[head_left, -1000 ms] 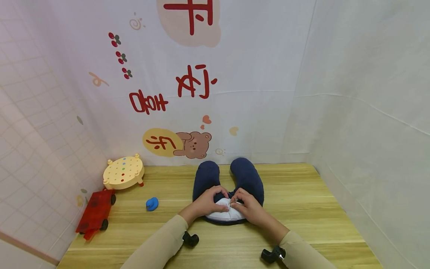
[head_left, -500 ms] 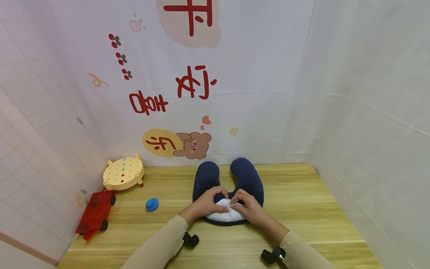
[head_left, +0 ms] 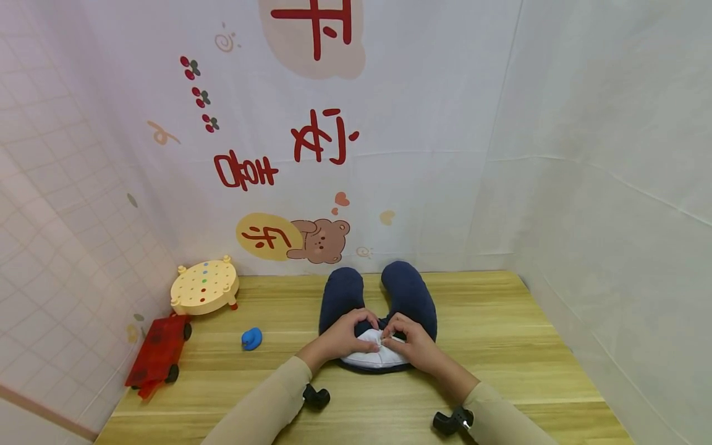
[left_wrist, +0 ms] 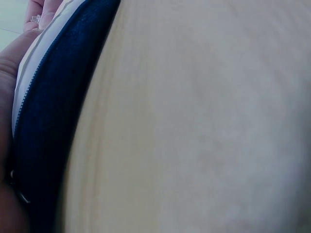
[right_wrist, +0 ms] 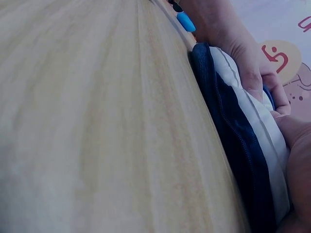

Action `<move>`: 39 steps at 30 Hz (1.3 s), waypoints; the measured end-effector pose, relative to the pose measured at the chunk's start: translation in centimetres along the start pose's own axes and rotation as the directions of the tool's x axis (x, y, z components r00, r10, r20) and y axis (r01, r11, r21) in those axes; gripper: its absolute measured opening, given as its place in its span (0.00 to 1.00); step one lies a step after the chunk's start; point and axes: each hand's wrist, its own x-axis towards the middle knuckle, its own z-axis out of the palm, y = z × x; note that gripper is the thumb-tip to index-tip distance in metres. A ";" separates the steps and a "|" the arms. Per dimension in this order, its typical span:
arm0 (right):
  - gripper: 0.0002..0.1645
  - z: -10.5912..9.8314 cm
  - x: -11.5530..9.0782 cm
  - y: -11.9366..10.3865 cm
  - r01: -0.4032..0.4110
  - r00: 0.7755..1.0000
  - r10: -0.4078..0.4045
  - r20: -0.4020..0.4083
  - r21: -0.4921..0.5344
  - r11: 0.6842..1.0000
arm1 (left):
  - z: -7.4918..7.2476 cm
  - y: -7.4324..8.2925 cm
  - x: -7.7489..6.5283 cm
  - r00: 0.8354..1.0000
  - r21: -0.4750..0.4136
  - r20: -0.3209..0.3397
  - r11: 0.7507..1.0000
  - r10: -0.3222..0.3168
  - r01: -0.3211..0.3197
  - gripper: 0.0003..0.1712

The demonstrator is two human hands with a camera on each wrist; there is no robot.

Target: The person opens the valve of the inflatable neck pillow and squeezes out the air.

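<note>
A navy U-shaped neck pillow (head_left: 413,296) lies on the table, its two arms pointing away from me. The cover is unzipped along the curved near side, and the white inner (head_left: 361,357) bulges out there. My left hand (head_left: 340,335) grips the left part of that white inner, thumb in front and fingers over the top. Opposite it, my right hand (head_left: 417,347) has thumb and index finger together at the middle, by gathered creases. The left wrist view shows a small clear piece (left_wrist: 35,19) pinched in its fingertips. The cover's zipper (right_wrist: 232,127) runs below the white cloth.
Left of the pillow on the wooden table (head_left: 267,395) sits a small blue toy (head_left: 252,338). Farther left are a red toy car (head_left: 159,351) and a round cream pegboard stand (head_left: 204,286). Printed white cloth walls (head_left: 434,185) enclose the back and sides.
</note>
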 end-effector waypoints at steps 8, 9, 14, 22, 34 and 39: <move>0.08 0.1 -0.1 -0.2 0.003 1.000 -0.003 -0.013 0.012 1.000 | 0.0 -0.2 0.0 1.000 0.019 0.003 1.000 0.000 0.000 0.20; 0.08 0.1 -0.1 -0.1 0.005 1.000 -0.005 -0.015 0.013 1.000 | 0.0 -0.3 0.0 1.000 0.020 0.005 1.000 0.000 0.000 0.20; 0.06 0.1 -0.1 -0.1 -0.010 1.000 0.011 -0.007 0.026 1.000 | 0.0 -0.1 0.0 1.000 0.018 0.005 1.000 0.006 -0.006 0.19; 0.06 0.2 -0.1 0.1 -0.033 0.999 0.033 0.009 0.034 0.999 | 0.1 -0.1 0.0 1.000 0.017 0.009 1.000 0.009 -0.009 0.19; 0.06 0.2 -0.2 0.0 -0.044 0.999 0.043 0.026 0.020 0.999 | 0.1 0.2 0.0 1.000 0.028 0.011 1.000 0.004 -0.005 0.20; 0.05 0.2 -0.2 0.2 -0.045 0.998 0.045 0.033 0.004 0.999 | 0.0 0.3 0.0 1.000 0.040 0.012 0.999 0.018 -0.018 0.20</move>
